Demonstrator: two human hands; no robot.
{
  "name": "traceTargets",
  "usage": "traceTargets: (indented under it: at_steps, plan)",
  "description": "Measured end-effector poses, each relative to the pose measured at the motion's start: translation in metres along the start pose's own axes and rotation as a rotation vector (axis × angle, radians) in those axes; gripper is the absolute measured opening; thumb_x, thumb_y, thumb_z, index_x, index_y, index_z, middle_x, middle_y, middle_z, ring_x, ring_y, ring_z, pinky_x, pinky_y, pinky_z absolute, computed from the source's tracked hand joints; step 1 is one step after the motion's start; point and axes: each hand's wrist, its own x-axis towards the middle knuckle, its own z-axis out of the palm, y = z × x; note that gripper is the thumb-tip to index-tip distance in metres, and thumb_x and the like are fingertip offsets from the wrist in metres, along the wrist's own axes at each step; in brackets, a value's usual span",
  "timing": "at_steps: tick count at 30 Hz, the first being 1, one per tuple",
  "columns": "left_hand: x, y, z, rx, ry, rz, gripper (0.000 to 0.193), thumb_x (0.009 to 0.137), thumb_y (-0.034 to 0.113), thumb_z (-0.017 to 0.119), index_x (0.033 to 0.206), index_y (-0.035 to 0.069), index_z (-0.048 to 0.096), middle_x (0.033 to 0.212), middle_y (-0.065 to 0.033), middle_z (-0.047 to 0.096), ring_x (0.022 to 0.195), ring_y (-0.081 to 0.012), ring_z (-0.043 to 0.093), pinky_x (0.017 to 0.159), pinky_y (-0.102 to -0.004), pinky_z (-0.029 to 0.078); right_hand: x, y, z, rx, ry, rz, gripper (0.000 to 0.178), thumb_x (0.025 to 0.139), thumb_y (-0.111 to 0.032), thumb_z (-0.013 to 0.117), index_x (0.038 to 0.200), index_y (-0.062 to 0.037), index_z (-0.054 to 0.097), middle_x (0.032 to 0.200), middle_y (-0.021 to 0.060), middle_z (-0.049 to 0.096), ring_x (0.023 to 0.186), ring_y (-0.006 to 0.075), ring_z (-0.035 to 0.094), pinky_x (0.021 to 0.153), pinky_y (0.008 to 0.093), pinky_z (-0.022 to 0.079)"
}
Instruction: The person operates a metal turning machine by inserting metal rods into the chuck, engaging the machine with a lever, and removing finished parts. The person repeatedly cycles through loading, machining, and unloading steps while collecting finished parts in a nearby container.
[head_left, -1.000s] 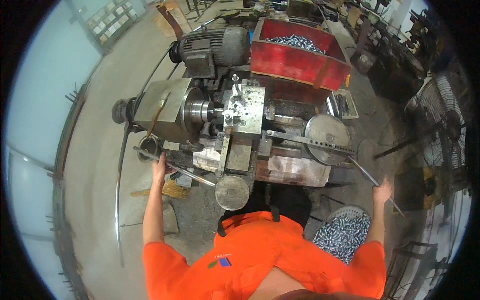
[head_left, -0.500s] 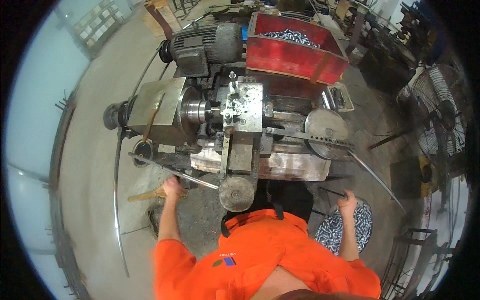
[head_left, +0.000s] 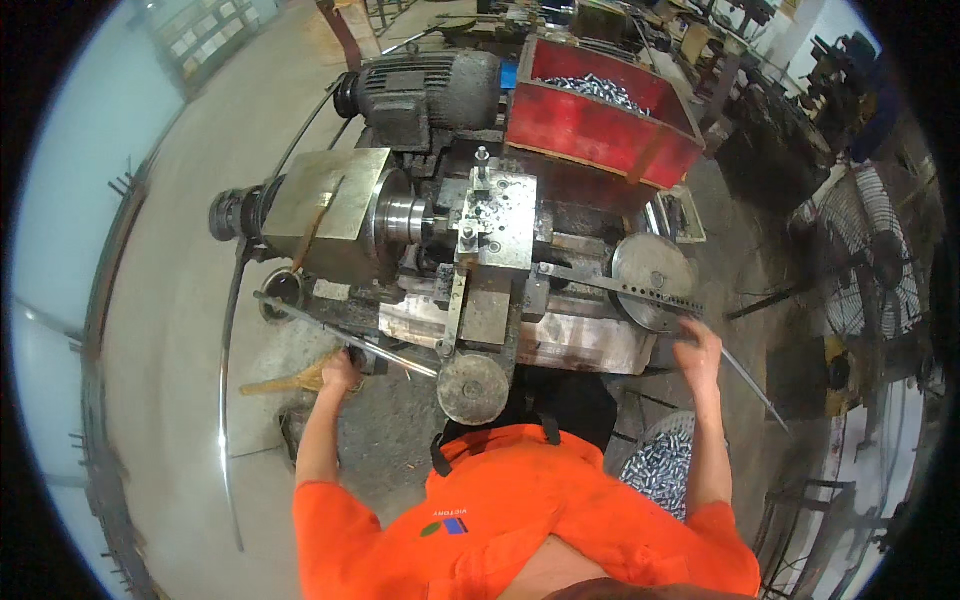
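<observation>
Indoor light fairly even, med. bright, prob. from above, w/ glare on the drilled metal block [head_left: 512,220] & L lever [head_left: 400,362]; dark clutter [head_left: 775,145] upper R sinks into shadow. Strong fisheye bend, esp. the pale L wall [head_left: 60,250], blk corners; centre fairly crisp, bkgd softer.

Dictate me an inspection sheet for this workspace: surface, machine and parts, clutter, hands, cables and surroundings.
Surface: grey floor, darkly stained near the machine.
Machine and parts: drilled metal block beside the spindle; left rod meets the lower round plate; small metal parts in the red box.
Clutter: straw-coloured broom on the floor.
Hands: left hand overlaps the broom in view; right hand near the perforated bar; contact unclear for both.
Cables: none identifiable for certain.
Surroundings: motor beyond the machine; fan at right.
</observation>
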Motion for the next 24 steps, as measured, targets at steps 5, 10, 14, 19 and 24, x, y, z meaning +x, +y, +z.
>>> traceTargets:
  at_steps: [5,10,14,19,24]
  plan:
    - [-0.017,-0.03,-0.051,-0.199,-0.074,0.025,0.054,0.077,0.044,0.062,0.117,0.009,0.055,0.104,-0.0203,0.061,0.098,-0.0351,0.059,0.084,-0.043,0.046,0.088,-0.143,0.051,0.332,-0.115,-0.427,0.038,0.059,-0.008,0.058,0.096,-0.0025,0.064,0.096,0.0137,0.063,0.085,0.0295,0.06,0.076,0.0346,0.048]
    - [-0.095,-0.065,-0.18,-0.301,0.447,-0.075,0.039,0.081,0.032,0.06,0.113,0.011,0.057,0.092,-0.0158,0.064,0.089,-0.0339,0.06,0.076,-0.0428,0.048,0.134,-0.245,0.124,0.276,-0.224,-0.758,0.034,0.056,-0.01,0.058,0.089,-0.0034,0.065,0.103,0.0142,0.061,0.095,0.0327,0.054,0.083,0.0377,0.046]
    - [-0.148,-0.121,-0.2,-0.322,0.809,-0.245,0.037,0.08,0.034,0.06,0.104,0.006,0.059,0.086,-0.0161,0.064,0.084,-0.0345,0.061,0.072,-0.043,0.048,0.146,-0.282,0.172,0.043,-0.328,-0.68,0.025,0.052,-0.017,0.054,0.07,-0.0044,0.066,0.085,0.0158,0.064,0.087,0.0365,0.053,0.082,0.0432,0.043]
    - [-0.152,-0.156,-0.157,-0.034,0.496,-0.459,0.041,0.074,0.043,0.063,0.086,0.004,0.062,0.083,-0.0197,0.063,0.08,-0.0363,0.061,0.07,-0.0451,0.048,0.145,-0.298,0.199,-0.066,-0.454,-0.582,0.021,0.05,-0.017,0.051,0.06,-0.0054,0.065,0.073,0.0197,0.063,0.085,0.0412,0.053,0.086,0.0471,0.04]
    - [-0.125,-0.189,-0.167,-0.077,0.435,-0.537,0.036,0.075,0.039,0.061,0.083,0.004,0.066,0.084,-0.0201,0.064,0.081,-0.0369,0.062,0.072,-0.0452,0.05,0.143,-0.306,0.191,-0.049,-0.469,-0.507,0.025,0.051,-0.02,0.058,0.069,-0.0079,0.071,0.072,0.0219,0.063,0.074,0.0378,0.059,0.073,0.0399,0.049]
